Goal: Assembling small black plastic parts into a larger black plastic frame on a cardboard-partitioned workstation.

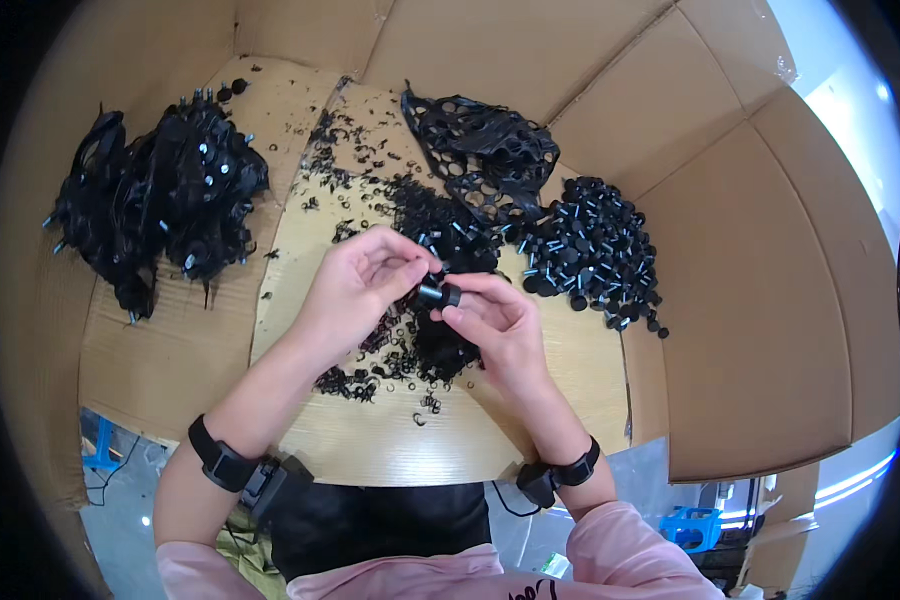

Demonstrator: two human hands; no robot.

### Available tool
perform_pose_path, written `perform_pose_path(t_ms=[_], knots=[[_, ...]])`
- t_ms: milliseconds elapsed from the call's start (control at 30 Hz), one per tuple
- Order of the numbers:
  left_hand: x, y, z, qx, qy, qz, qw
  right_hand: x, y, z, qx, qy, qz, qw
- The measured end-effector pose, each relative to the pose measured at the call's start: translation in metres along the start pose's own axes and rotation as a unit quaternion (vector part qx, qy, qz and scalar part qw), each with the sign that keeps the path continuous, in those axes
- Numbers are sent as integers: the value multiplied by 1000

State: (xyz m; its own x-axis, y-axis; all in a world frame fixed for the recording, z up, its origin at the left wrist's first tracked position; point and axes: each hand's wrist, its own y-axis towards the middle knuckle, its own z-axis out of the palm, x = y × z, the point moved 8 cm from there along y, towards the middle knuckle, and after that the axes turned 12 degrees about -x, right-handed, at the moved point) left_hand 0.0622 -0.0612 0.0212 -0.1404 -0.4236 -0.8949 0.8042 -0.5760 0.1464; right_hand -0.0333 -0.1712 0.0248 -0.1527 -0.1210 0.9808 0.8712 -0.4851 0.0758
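Observation:
My left hand [360,280] and my right hand [495,322] meet over the middle of a cardboard-lined work surface [180,350]. Between their fingertips they hold one small black cylindrical part [438,294] with a round end. Directly beneath the hands lies a scatter of small black rings [385,365] and offcuts. Both wrists wear black bands.
A heap of black round-headed parts with metal pins [590,255] lies to the right. A black perforated plastic sheet [485,150] sits behind it. At far left is a tangled pile of black strips with pins [165,195]. Cardboard walls [760,300] surround the surface.

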Motion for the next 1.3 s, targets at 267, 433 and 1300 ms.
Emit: perform_pose_path(t_ms=[267, 433, 1300], knots=[[-4, -5, 7, 42, 6, 4, 999, 14, 7, -22, -84, -45, -81, 992], [-3, -1, 2, 18, 64, 21, 998, 7, 7, -22, -49, 83, 19, 995], [-39, -8, -7, -98, 494, 378, 777, 18, 8, -27, -56, 163, 7, 985]])
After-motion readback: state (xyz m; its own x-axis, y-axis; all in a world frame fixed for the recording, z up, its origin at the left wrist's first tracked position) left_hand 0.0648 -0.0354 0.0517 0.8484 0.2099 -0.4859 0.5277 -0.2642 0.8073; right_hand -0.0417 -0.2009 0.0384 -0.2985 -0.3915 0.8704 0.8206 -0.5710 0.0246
